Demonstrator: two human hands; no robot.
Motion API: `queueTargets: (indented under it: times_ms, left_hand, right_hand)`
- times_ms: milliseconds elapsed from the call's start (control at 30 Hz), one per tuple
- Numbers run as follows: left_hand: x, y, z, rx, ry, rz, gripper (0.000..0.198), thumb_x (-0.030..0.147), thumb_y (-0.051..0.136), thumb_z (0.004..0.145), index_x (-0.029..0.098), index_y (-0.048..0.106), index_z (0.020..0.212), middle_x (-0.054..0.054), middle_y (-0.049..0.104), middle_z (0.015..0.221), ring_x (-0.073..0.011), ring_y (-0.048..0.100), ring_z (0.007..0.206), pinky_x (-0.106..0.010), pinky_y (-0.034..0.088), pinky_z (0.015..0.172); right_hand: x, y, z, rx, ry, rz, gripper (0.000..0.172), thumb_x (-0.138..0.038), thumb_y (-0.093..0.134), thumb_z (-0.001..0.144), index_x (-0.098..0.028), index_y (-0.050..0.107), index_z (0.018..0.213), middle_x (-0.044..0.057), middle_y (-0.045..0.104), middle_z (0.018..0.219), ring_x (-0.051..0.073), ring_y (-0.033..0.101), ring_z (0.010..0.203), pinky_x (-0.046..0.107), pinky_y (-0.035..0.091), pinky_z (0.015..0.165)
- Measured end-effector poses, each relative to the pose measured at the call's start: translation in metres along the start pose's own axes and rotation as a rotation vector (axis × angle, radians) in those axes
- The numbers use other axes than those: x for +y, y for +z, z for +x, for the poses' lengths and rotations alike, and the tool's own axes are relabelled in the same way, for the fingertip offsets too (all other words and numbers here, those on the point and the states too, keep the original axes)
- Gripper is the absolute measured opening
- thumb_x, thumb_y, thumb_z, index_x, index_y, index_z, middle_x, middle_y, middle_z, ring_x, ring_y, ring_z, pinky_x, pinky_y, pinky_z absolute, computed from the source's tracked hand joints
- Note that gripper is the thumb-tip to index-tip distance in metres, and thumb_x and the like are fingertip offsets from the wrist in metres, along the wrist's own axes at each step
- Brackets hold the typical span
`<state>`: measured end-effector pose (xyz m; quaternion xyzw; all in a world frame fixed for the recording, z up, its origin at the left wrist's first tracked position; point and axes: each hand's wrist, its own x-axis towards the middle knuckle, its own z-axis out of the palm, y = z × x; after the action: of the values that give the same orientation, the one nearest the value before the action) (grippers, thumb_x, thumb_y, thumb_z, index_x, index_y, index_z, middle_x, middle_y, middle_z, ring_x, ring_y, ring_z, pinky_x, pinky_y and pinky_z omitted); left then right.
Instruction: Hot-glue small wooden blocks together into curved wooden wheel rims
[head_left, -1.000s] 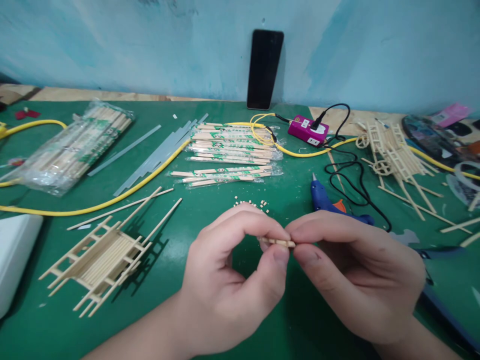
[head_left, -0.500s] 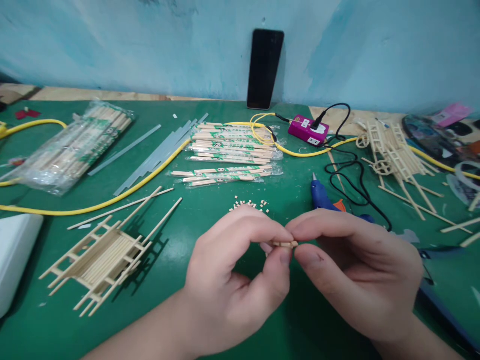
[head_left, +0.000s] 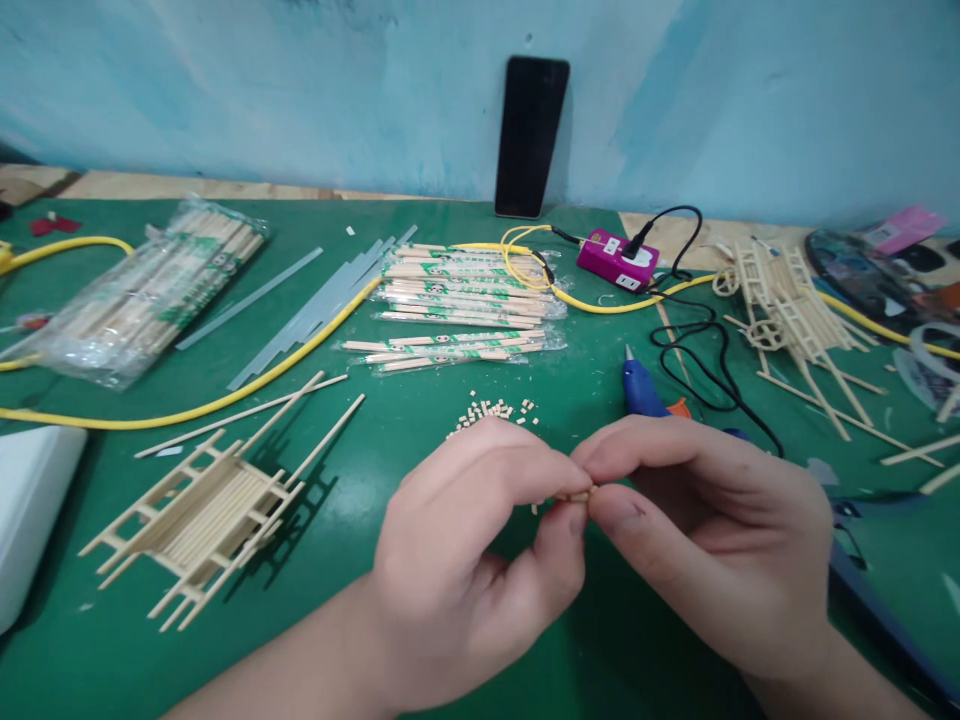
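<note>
My left hand (head_left: 472, 540) and my right hand (head_left: 705, 530) meet above the green cutting mat (head_left: 82, 620). Their fingertips pinch a small wooden piece (head_left: 576, 495) from either side, and most of it is hidden by my fingers. Just beyond my left fingers lies a scatter of tiny wooden cubes (head_left: 491, 408). A blue hot glue gun (head_left: 643, 388) lies past my right hand, partly hidden behind it. Left of my left hand stands a chopstick lattice model (head_left: 202, 510).
Bagged chopsticks (head_left: 150, 300), loose paper-wrapped chopsticks (head_left: 457, 290) and grey glue sticks (head_left: 315, 300) lie towards the back. A yellow cable (head_left: 210, 408) crosses the mat. A pink socket (head_left: 616, 260), a black phone (head_left: 531, 137) and another chopstick model (head_left: 795, 320) stand beyond.
My hands have drawn closer together, and less of the wooden piece shows between my fingertips. A few crumbs of wood now show just below my left fingers.
</note>
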<state>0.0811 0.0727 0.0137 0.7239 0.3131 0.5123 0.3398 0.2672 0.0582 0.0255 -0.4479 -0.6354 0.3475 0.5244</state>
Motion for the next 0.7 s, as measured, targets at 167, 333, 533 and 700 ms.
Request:
queueTargets:
  times_ms: [167, 333, 533, 700]
  left_hand:
    - [-0.0024, -0.0002, -0.0024, -0.032, 0.074, 0.07, 0.026, -0.001, 0.077, 0.091, 0.019, 0.071, 0.108, -0.004, 0.082, 0.09, -0.0156, 0.077, 0.081, -0.026, 0.065, 0.077]
    - [-0.0022, -0.0028, -0.0018, -0.073, 0.095, 0.128, 0.029, -0.002, 0.076, 0.093, 0.021, 0.069, 0.111, -0.003, 0.083, 0.093, -0.016, 0.078, 0.083, -0.028, 0.067, 0.079]
    - [-0.0042, -0.0042, -0.0018, -0.067, 0.13, 0.156, 0.03, -0.001, 0.074, 0.094, 0.02, 0.069, 0.114, -0.003, 0.082, 0.094, -0.0165, 0.077, 0.084, -0.03, 0.065, 0.08]
    - [-0.0063, -0.0057, -0.0024, -0.079, 0.146, 0.15, 0.029, -0.001, 0.078, 0.093, 0.015, 0.07, 0.116, -0.004, 0.081, 0.098, -0.0137, 0.074, 0.089, -0.027, 0.063, 0.086]
  right_hand:
    - [-0.0019, -0.0019, -0.0014, -0.023, 0.117, 0.057, 0.018, -0.007, 0.083, 0.089, -0.025, 0.08, 0.092, -0.002, 0.084, 0.081, 0.014, 0.08, 0.069, 0.019, 0.067, 0.065]
    - [-0.0029, -0.0044, -0.0008, -0.059, 0.198, 0.144, 0.015, -0.01, 0.083, 0.091, -0.025, 0.081, 0.094, -0.002, 0.084, 0.082, 0.013, 0.079, 0.07, 0.019, 0.067, 0.066]
    - [0.0009, -0.005, -0.0038, -0.091, 0.247, 0.188, 0.011, -0.016, 0.083, 0.097, -0.026, 0.081, 0.092, -0.003, 0.081, 0.08, 0.009, 0.075, 0.068, 0.014, 0.063, 0.066]
    - [0.0053, -0.0058, -0.0077, -0.109, 0.278, 0.242, 0.009, -0.023, 0.083, 0.102, -0.027, 0.081, 0.094, -0.004, 0.08, 0.084, 0.009, 0.073, 0.072, 0.013, 0.061, 0.069]
